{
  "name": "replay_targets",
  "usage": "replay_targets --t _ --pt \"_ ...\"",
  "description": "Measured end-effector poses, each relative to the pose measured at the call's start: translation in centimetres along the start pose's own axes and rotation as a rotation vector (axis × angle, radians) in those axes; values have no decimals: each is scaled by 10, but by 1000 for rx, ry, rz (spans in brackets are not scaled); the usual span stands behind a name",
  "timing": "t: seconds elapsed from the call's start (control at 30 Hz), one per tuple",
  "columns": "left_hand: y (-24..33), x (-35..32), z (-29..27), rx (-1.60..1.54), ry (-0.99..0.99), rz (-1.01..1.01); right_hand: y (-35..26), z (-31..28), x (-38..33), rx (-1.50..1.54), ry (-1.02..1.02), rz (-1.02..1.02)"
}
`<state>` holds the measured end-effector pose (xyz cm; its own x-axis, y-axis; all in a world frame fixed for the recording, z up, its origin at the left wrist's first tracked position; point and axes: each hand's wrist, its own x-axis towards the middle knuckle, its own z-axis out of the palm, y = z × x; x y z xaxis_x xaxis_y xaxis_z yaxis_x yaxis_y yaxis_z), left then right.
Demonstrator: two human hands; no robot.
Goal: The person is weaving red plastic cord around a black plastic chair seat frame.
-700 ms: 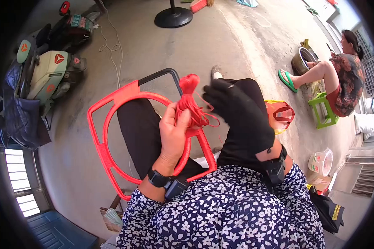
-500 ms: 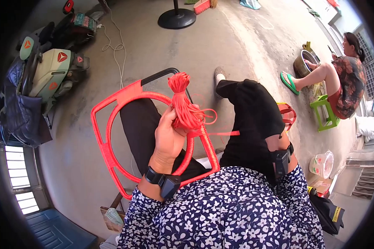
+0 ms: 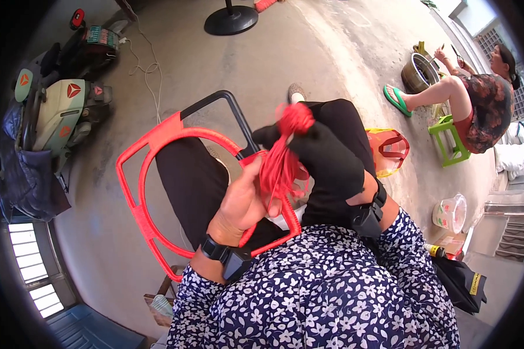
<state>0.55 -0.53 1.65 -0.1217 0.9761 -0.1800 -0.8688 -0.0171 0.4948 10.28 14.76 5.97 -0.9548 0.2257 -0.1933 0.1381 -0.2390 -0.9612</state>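
Observation:
A frame of bent rods (image 3: 151, 139) lies across my lap, an inner ring inside an angular outer rim. Most of it is wrapped in red cord, while a far section is bare black. My left hand (image 3: 239, 200) is closed round the loose lower strands of a bundle of red cord (image 3: 279, 166), over the frame's right side. In a black glove, my right hand (image 3: 326, 157) grips the neck of that bundle, whose looped top stands out above the fingers. Motion blurs the gloved fingertips and cord top.
A scooter (image 3: 64, 110) stands at left, with a white cable (image 3: 151, 70) on the floor nearby. A black round base (image 3: 232, 22) is ahead. At right a person (image 3: 483, 104) sits on a green stool (image 3: 448, 142) by a metal pot (image 3: 419, 74). Beside my leg is a red-yellow bag (image 3: 387, 152).
My right hand has come up from beside my right thigh to the cord bundle and closed on its neck. The bundle has shifted right and tilted. The seated person's hands have risen from the pot.

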Motion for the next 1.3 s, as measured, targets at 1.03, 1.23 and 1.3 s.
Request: replay_targets --t 1.03,1.23,1.3 --pt "17 -9 -13 -121 77 412 36 -34 -50 742 322 3" --pt "18 -11 -14 -71 67 455 79 -43 -29 675 384 167" --pt "15 -12 -10 11 172 448 76 -38 -29 785 480 149"
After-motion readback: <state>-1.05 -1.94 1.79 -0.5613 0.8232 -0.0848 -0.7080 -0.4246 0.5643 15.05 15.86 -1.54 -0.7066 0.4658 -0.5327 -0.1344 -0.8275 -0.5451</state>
